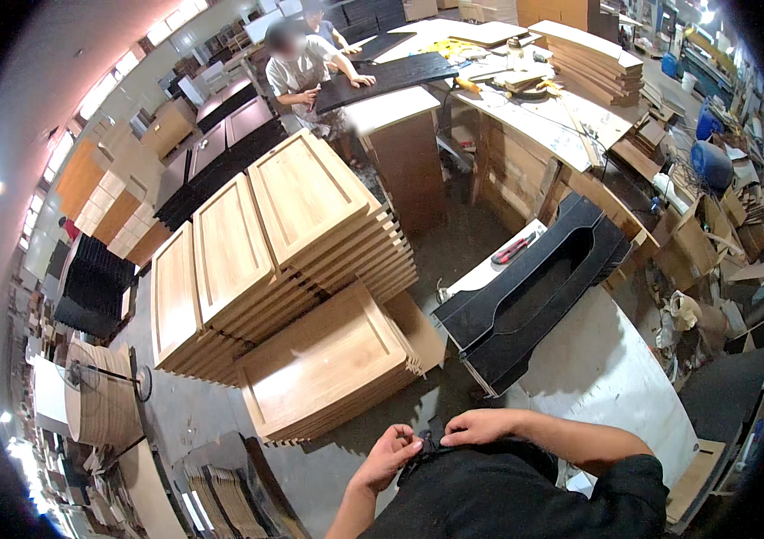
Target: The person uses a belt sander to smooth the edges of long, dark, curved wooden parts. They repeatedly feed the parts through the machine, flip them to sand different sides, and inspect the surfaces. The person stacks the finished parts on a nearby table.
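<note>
Close to my waist, my left hand (391,456) is closed, its thumb and fingers pinched at a small dark bunch (429,440) that looks like cloth. My right hand (474,427) is closed too, its fingertips at the other side of the same bunch. What it is exactly is too small to tell. Ahead and to the right, a black wooden frame (507,310) with a long cut-out lies on a white board (606,359). A hand tool with red and black handles (512,250) rests beside the frame. Neither hand touches these.
Stacks of light wooden panels (234,235) stand ahead left, with a lower stack (328,359) nearer me. Beyond, a person (303,67) handles a black board (391,79) at a cluttered workbench (548,130). Scrap pieces and a blue drum (712,164) are at the right.
</note>
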A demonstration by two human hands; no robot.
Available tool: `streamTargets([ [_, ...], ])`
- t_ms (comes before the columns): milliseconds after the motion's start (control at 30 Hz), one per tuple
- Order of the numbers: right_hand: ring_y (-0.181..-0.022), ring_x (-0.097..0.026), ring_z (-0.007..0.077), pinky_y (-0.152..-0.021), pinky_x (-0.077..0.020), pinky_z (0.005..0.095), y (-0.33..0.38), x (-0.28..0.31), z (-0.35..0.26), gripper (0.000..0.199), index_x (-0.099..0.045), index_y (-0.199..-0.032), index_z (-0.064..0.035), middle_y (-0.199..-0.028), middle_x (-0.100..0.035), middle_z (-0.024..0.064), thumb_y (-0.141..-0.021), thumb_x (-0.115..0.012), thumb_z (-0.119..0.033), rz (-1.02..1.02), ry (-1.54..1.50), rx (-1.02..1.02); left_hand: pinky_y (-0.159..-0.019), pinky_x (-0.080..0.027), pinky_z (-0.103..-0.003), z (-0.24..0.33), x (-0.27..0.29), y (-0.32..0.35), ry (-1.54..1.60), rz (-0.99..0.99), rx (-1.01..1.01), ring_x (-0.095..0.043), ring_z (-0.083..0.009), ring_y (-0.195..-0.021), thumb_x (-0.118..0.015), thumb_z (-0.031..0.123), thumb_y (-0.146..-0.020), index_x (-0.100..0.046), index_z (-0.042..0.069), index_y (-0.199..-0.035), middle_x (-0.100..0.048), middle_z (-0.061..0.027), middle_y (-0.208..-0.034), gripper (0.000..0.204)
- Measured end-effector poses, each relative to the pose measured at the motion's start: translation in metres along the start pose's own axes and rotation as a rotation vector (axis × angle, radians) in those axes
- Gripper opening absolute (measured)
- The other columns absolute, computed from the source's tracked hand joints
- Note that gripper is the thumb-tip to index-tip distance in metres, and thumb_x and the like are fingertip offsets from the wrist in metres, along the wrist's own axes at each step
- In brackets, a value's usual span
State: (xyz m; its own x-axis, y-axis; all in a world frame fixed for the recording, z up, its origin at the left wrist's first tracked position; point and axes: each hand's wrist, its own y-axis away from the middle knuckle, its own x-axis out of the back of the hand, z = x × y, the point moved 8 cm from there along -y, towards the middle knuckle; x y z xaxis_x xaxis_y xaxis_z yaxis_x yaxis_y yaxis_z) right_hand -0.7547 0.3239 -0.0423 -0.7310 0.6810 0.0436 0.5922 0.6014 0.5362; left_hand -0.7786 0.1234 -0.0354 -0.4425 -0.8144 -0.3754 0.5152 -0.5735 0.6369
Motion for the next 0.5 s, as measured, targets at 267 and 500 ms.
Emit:
streamTargets([
  [267,-0.090,-0.061,0.0063,-0.085,-0.0544,0.0313,-0.052,-0.022,0.044,0.034,-0.081,-0.111,-0.0073,-0.095,-0.074,-0.0045,-0.110,-0.074,-0.041,0.100,-0.069,0.101,-0.087,-0.053,-0.031,-0.018,0.013,0.023,-0.207,0.076,-0.166,-0.064,-0.0121,-0.095,-0.079,0.020,-0.104,-0.070,0.005,-0.125,-0.072,-0.0017,-0.106,0.027],
  [500,-0.082,-0.056,0.0071,-0.078,-0.0472,0.0279,-0.061,-0.026,0.051,0.039,-0.079,-0.101,-0.0095,-0.083,-0.066,-0.0052,-0.107,-0.076,-0.047,0.018,-0.395,-0.069,-0.097,-0.057,-0.034,-0.044,0.034,0.066,-0.102,0.045,-0.010,-0.068,-0.0124,-0.108,-0.072,0.019,-0.110,-0.074,0.002,-0.131,-0.076,-0.0021,-0.117,0.027],
])
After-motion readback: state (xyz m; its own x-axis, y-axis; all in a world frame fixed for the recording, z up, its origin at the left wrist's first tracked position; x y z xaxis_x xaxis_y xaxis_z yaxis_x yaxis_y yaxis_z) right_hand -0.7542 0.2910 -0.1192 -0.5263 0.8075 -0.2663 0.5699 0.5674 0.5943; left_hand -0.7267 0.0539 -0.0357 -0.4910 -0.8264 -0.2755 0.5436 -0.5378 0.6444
